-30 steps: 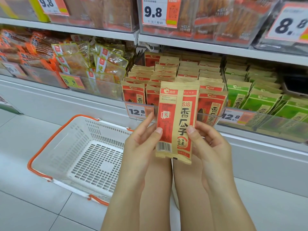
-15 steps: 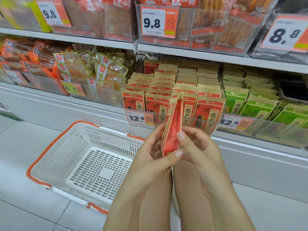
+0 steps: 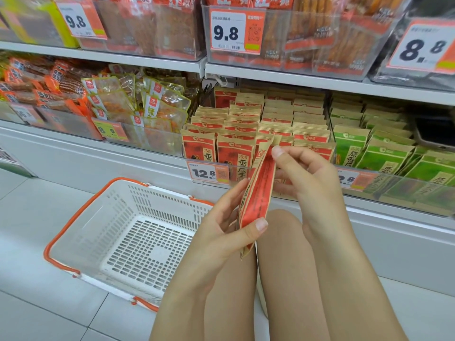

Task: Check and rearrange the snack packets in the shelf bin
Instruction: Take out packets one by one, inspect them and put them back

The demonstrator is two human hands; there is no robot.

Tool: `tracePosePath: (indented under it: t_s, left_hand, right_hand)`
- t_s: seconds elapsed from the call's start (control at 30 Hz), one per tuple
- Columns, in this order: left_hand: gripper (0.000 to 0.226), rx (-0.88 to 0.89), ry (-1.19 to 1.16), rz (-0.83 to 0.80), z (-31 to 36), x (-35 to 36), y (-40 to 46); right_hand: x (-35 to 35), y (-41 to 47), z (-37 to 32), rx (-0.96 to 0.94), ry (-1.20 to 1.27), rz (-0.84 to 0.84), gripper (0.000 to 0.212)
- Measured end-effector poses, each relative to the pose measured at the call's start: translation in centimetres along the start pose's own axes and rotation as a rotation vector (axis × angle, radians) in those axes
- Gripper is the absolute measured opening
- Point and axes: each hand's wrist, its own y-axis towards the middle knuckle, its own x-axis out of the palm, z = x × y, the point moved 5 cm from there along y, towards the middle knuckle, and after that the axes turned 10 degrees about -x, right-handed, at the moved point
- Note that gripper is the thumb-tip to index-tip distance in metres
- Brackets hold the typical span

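While a white shopping basket with orange rim and handles sat on the pale tiled floor at the far left, the lower shelf above it carried clear bins of orange and see-through snack packs. Next along, a clear shelf bin held upright rows of red-and-tan snack packets, and its front wall bore a 12.8 price tag. Just in front of that bin, the left hand gripped the lower part of one red-and-tan packet, the thumb pressed on its red face near the bottom edge and the fingers lying behind it. That packet stood nearly upright, turned edge-on to the camera and leaning a little to the right at the top, its upper end overlapping the front row in the bin. Whether it touched those packets could not be told. The right hand pinched the packet's top corner between thumb and curled forefinger, the other fingers bent loosely behind. Further right, a neighbouring bin held green packets. Above, the upper shelf showed 9.8 and 8.8 price cards. Bare knees showed below the hands.
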Motion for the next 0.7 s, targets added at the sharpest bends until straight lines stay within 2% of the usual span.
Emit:
tracePosePath:
  t_s: [0.23, 0.43, 0.57, 0.7]
  left_hand:
    - [0.064, -0.022, -0.047, 0.064, -0.1, -0.2, 0.4]
    - [0.066, -0.015, -0.057, 0.028, -0.1, 0.3, 0.1]
    - [0.061, -0.061, -0.121, 0.013, -0.3, 0.2, 0.2]
    - [0.061, -0.063, -0.277, 0.135, 0.0, -0.3, 0.7]
  right_hand:
    - [0.1, -0.2, -0.4, -0.019, 0.005, 0.028, 0.014]
    - [0.4, -0.5, -0.8, -0.056, 0.024, 0.044, 0.011]
    - [0.4, -0.8, -0.6, -0.008, 0.065, 0.042, 0.008]
    - [-0.1, -1.6, 0.5, 0.094, 0.042, -0.021, 0.007]
